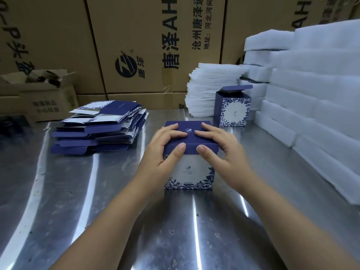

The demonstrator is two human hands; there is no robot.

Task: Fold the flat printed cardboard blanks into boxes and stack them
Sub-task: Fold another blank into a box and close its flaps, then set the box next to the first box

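**Item 1, 6 o'clock, nearest.** Steel table (78,201): one. Two bare forearms reach across it toward the work.

**Item 2, 12 o'clock, close in.** Box (190,172): one, erected and standing upright on the table, navy lid down on top. The left hand (167,151) and right hand (220,151) both grip the lid. Their fingers curl over the top panel and the thumbs press on the front lip, with the hands near each other but apart. Judged step: seating the lid. This box looks all but finished.

**Item 3, 10 o'clock, middle distance.** Flat blanks (101,129): one loose, fanned pile. The sheets overlap too much for an exact count, but there are clearly more than ten. This is the work left, and by the look of it the greater part.

**Item 4, 1 o'clock, beyond the held box.** Second box (232,110): one, upright, top flap standing open, so folded but not closed.

**Tally of folded boxes.** Two, well apart and neither set on the other. No stack of boxes is in view.

**Item 5, 1 o'clock, just behind the second box.** Foam sheets (210,88): one stack, sheet count not readable.

**Item 6, 2 to 3 o'clock.** Foam blocks (311,84): piled in tiers, number uncertain.

**Item 7, 9 o'clock, far.** Small open carton (44,98): one, contents dark and unclear.

**Item 8, 12 o'clock, farthest.** Shipping cartons (136,45): a printed brown wall, at least three faces showing.
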